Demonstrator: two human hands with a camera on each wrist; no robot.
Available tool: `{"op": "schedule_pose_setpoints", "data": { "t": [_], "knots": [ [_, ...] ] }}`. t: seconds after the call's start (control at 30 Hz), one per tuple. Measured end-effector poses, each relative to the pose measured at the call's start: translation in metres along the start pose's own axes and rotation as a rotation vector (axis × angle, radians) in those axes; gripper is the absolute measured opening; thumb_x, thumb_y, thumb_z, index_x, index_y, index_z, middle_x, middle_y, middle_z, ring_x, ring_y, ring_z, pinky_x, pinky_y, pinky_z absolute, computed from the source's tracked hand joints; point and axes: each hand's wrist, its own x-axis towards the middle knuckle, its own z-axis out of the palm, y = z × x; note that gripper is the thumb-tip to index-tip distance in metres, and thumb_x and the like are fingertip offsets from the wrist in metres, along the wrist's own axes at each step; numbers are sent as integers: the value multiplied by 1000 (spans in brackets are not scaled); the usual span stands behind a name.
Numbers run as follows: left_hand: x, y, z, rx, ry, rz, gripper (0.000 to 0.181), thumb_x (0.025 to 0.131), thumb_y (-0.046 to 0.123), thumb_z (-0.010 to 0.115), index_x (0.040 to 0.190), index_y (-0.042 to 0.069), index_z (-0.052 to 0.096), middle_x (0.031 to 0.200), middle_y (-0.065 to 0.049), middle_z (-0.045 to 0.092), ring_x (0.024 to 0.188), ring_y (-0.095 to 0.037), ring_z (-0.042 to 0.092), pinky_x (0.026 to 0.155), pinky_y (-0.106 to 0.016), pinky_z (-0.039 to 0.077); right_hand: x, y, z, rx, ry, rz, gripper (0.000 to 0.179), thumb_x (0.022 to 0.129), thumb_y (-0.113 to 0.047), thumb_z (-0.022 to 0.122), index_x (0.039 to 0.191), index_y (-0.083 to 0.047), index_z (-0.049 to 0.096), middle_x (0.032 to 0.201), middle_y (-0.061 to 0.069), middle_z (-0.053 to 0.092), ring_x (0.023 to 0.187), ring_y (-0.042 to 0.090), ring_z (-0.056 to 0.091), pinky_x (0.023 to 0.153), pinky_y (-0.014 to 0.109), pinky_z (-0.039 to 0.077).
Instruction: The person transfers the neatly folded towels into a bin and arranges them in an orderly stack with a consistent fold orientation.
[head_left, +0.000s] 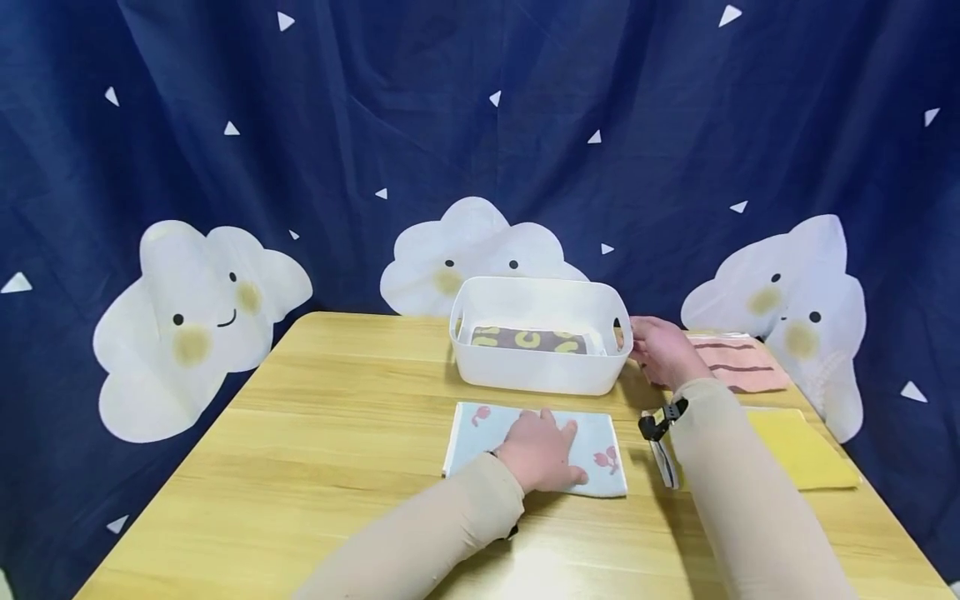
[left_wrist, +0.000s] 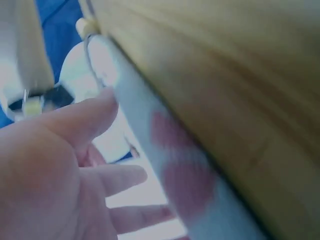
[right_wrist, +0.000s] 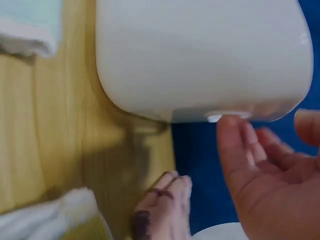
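My left hand (head_left: 542, 454) rests with spread fingers on a folded light-blue towel (head_left: 603, 433) with pink flower prints. In the left wrist view the fingers lie along the blue towel's (left_wrist: 145, 115) surface, somewhat blurred. Behind it stands a white plastic basket (head_left: 536, 372) with oval handle holes. A brown cloth with yellow shapes (head_left: 510, 339) lies inside the basket. My right hand (head_left: 663, 346) is at the basket's right end. In the right wrist view its fingertips meet the handle slot, while the thumb (right_wrist: 306, 125) stands apart from the white wall (right_wrist: 200, 60).
On the right of the wooden table (head_left: 322, 417) lies a folded pink towel with dark stripes (head_left: 746, 367). Nearer, a folded yellow towel (head_left: 802, 450) lies partly under my right forearm. A dark blue curtain (head_left: 330, 125) with clouds hangs behind the table.
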Motion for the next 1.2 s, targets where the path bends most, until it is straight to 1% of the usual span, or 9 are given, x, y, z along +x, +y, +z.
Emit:
{"op": "schedule_pose_setpoints", "data": {
  "t": [0.1, 0.2, 0.33, 0.43, 0.53, 0.63, 0.87, 1.03, 1.2],
  "knots": [
    [-3, -21, 1, -123, 36, 86, 78, 94, 67, 54, 157, 25, 39, 153, -8, 46, 132, -29, 51, 101, -42, 45, -14, 2, 2, -90, 19, -67, 57, 109, -25, 38, 156, 5, 22, 146, 26, 42, 127, 34, 50, 106, 40, 43],
    [-11, -45, 0, -257, 82, 111, 70, 97, 55, 58, 156, 21, 42, 150, -1, 51, 133, -26, 51, 102, -47, 45, -35, 5, 4, -232, 42, -114, 56, 109, -24, 38, 153, 9, 26, 140, 30, 47, 118, 34, 57, 93, 36, 53],
    [-22, -77, -1, -369, 158, 100, 59, 99, 46, 59, 149, 16, 51, 142, 0, 58, 130, -23, 54, 101, -46, 47, -61, 14, 7, -426, -24, -174, 48, 108, -20, 44, 143, 12, 42, 121, 27, 58, 97, 32, 64, 76, 35, 55],
    [-30, -101, 1, -444, 212, 33, 50, 99, 43, 60, 140, 14, 60, 129, -2, 66, 118, -23, 61, 95, -46, 49, -73, 23, 12, -594, -111, -203, 37, 105, -22, 53, 127, 7, 60, 103, 19, 65, 84, 28, 63, 70, 37, 52],
    [-38, -124, 3, -506, 253, -46, 38, 98, 41, 63, 125, 15, 70, 103, 1, 71, 95, -19, 65, 83, -42, 51, -82, 30, 17, -752, -164, -212, 27, 102, -28, 60, 109, -4, 71, 88, 8, 67, 76, 22, 61, 66, 36, 48],
    [-45, -140, 5, -541, 233, -97, 28, 97, 43, 65, 102, 17, 74, 82, 6, 65, 77, -15, 60, 71, -38, 49, -90, 34, 20, -843, -188, -204, 21, 98, -30, 66, 96, -11, 73, 76, 2, 62, 68, 19, 56, 61, 35, 45],
    [-53, -156, 13, -567, 82, -181, 40, 91, 45, 70, 65, 18, 55, 61, 5, 47, 58, -14, 46, 54, -33, 38, -100, 44, 27, -911, -236, -165, 16, 90, -31, 74, 82, -17, 73, 67, -3, 56, 57, 15, 47, 52, 33, 38],
    [-54, -156, 22, -624, 42, -211, 40, 76, 35, 86, 64, 16, 53, 60, 4, 46, 56, -15, 44, 53, -32, 37, -100, 47, 34, -931, -249, -174, 26, 86, -37, 78, 72, -18, 68, 61, -6, 47, 55, 13, 42, 51, 30, 33],
    [-50, -151, 31, -631, 70, -193, 42, 72, 27, 90, 63, 15, 50, 59, 4, 44, 54, -14, 42, 51, -31, 35, -98, 53, 42, -980, -197, -187, 34, 82, -39, 82, 64, -18, 61, 57, -8, 43, 53, 12, 40, 50, 30, 32]
  ]
}}
